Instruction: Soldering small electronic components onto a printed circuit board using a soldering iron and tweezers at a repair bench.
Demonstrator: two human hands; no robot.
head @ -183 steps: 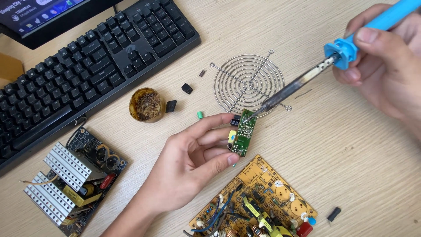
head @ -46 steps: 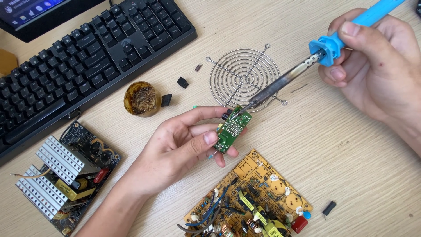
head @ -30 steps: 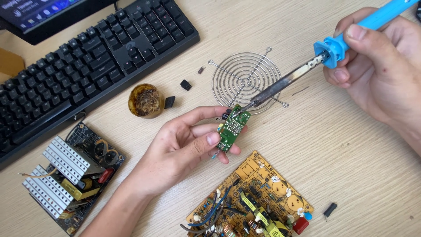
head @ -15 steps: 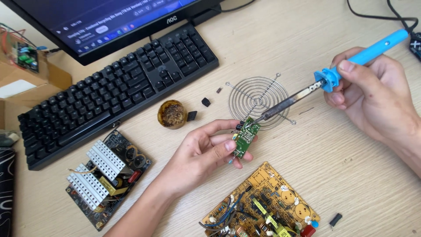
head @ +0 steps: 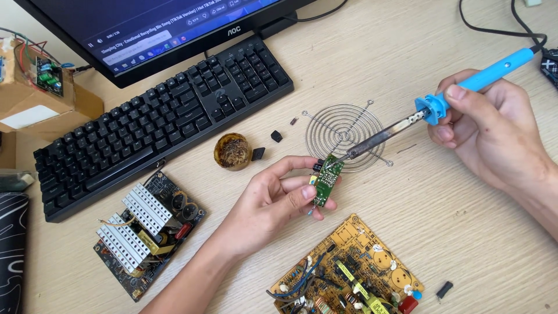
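Observation:
My left hand (head: 273,200) pinches a small green circuit board (head: 326,179) between thumb and fingers, held upright above the wooden desk. My right hand (head: 491,131) grips a soldering iron (head: 453,96) by its blue handle. The iron's dark metal tip reaches down and left and touches the top edge of the small board. A round wire fan grille (head: 344,131) lies on the desk just behind the board and under the iron's shaft.
A yellow circuit board (head: 349,273) lies near the front edge. A board with white heat sinks (head: 145,224) sits at the left. A black keyboard (head: 157,116), a monitor (head: 151,29), a brass tip-cleaner pot (head: 232,151), small black parts (head: 276,136) and a cardboard box (head: 35,96) surround them.
The view has pulled back and shifted, bringing the monitor and box into sight. The iron's tip has come down from over the grille onto the small board's top edge. Both hands keep their holds.

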